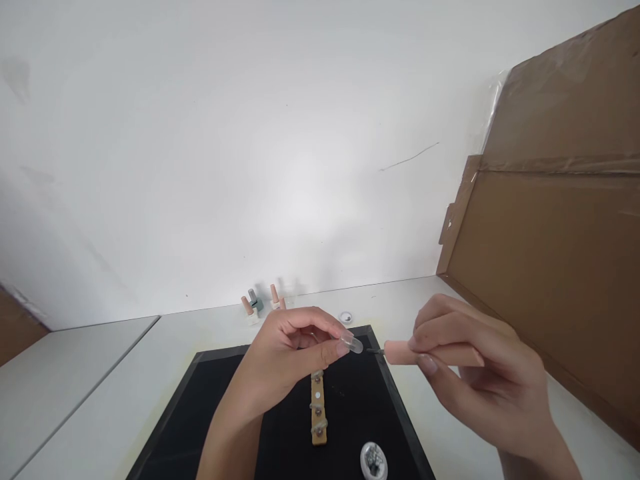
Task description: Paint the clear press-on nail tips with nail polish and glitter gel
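– Clear nail tip [356, 345]?
– I see 1, pinched in the left hand [287, 350] over the black mat [360, 407], probably so its end stays exposed. Right hand [500, 377] grips the peach handle [399, 353] level, likely for control; dark brush [375, 351] just apart.

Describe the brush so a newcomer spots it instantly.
From the black mat, go right to the right hand. It holds the pink-handled brush, dark tip facing the clear plastic piece in the left hand. Unlike the pink-capped bottles behind, it is handheld.
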Demonstrator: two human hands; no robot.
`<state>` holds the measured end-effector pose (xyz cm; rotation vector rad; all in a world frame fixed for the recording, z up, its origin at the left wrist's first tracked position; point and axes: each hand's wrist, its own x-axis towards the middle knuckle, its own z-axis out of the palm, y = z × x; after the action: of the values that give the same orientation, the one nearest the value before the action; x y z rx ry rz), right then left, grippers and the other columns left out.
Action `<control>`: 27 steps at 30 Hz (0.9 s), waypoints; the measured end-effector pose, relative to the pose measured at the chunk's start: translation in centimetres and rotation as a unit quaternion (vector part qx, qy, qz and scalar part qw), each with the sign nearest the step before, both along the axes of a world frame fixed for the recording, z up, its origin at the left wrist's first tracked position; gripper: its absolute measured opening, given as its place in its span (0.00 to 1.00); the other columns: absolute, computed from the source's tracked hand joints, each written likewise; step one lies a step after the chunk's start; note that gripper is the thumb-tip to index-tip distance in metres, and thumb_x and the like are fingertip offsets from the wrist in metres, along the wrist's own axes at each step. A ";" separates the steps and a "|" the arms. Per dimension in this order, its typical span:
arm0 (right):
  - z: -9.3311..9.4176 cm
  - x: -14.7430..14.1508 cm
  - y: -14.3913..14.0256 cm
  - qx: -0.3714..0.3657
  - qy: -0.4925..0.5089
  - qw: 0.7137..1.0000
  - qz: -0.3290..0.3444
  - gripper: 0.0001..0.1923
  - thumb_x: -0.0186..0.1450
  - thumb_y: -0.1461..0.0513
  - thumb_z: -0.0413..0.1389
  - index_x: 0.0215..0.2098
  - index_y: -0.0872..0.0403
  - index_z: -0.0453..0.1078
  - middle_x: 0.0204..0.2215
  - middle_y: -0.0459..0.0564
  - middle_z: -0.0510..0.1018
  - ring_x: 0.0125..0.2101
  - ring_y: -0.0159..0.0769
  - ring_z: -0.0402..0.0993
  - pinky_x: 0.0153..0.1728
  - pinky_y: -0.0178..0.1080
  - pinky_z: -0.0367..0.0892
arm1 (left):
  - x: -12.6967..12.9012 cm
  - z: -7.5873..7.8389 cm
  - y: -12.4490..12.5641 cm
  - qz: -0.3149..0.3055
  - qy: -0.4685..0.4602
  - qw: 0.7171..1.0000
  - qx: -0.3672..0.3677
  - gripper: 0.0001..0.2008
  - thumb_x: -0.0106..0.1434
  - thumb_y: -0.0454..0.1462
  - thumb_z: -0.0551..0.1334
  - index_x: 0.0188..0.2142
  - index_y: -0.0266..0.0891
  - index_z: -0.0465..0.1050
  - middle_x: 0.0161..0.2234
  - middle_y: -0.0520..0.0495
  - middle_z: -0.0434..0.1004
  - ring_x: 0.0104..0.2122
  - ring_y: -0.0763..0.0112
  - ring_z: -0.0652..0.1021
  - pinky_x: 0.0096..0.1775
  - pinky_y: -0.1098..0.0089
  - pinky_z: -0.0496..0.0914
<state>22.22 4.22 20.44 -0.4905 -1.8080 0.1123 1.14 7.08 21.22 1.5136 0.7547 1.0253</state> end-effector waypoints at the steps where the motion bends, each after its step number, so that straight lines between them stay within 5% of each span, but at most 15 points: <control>1: 0.0 0.0 0.0 -0.001 0.004 1.000 -0.001 0.12 0.60 0.75 0.53 0.33 0.52 0.67 0.18 0.43 0.68 0.21 0.30 0.63 0.20 0.33 0.62 | 0.0 0.0 0.0 0.000 -0.001 1.000 -0.002 0.03 0.56 0.30 0.69 0.27 0.39 0.81 0.28 0.49 0.82 0.24 0.78 0.75 0.26 0.79 0.70; 16: 0.2 -0.4 0.1 -0.017 0.016 0.998 0.054 0.13 0.60 0.72 0.57 0.41 0.52 0.73 0.25 0.45 0.73 0.26 0.31 0.68 0.22 0.32 0.66 | -0.3 -0.1 0.1 -0.013 -0.022 1.000 0.004 0.07 0.54 0.28 0.70 0.29 0.42 0.83 0.30 0.51 0.83 0.29 0.76 0.79 0.31 0.79 0.73; 27: -0.1 -0.2 0.0 -0.008 0.026 0.999 0.018 0.11 0.60 0.73 0.55 0.34 0.51 0.70 0.16 0.42 0.69 0.21 0.33 0.65 0.19 0.35 0.62 | -0.3 -0.2 0.0 0.003 -0.022 1.000 0.012 0.06 0.53 0.28 0.71 0.27 0.41 0.83 0.30 0.49 0.83 0.29 0.74 0.79 0.30 0.78 0.74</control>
<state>22.04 4.24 20.38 -0.4634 -1.7660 0.1636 0.89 7.12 21.00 1.5052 0.7180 1.0726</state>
